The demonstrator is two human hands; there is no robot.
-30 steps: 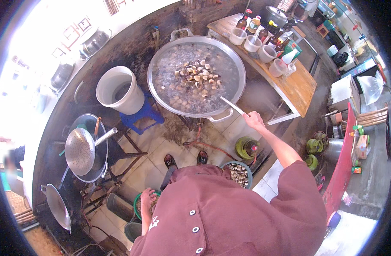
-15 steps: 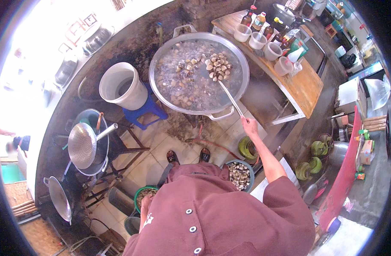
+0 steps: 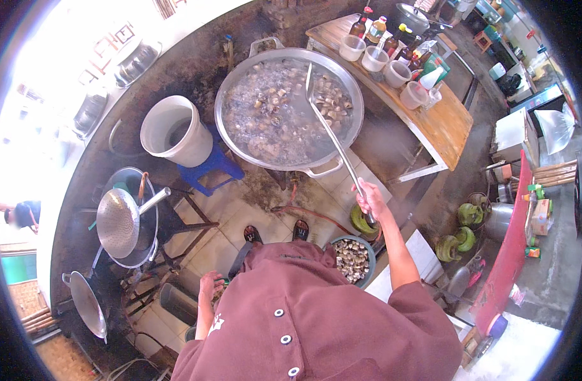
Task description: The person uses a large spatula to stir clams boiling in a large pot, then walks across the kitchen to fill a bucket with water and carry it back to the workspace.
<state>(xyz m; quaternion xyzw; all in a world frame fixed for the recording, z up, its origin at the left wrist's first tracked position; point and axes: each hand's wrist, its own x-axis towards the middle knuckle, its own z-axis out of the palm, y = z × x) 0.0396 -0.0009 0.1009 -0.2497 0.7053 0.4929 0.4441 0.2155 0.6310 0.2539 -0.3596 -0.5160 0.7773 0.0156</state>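
My right hand (image 3: 370,200) is closed round the handle of a long metal skimmer (image 3: 331,131). Its head is turned edge-on over the right half of a wide metal pan (image 3: 361,120). Steaming liquid fills the pan, with many shellfish (image 3: 334,109) in it, thickest at the right beside the skimmer head. Low at the left, my left hand (image 3: 209,284) hangs beside my body with its fingers apart and nothing visible in them. Next to it, a green-rimmed basin (image 3: 223,280) is mostly hidden by the hand and my shirt.
A grey tub of shells (image 3: 371,254) stands right of my legs. Left of the pan, a white bucket (image 3: 199,143) rests on a blue stool (image 3: 215,170). Bottles and plastic cups line a wooden table (image 3: 446,130) at right. A perforated wok (image 3: 118,222) lies at left.
The skimmer held a heap of shellfish; its head has since turned on edge and the heap has slid into the pan. My left hand has lifted out of the green-rimmed basin.
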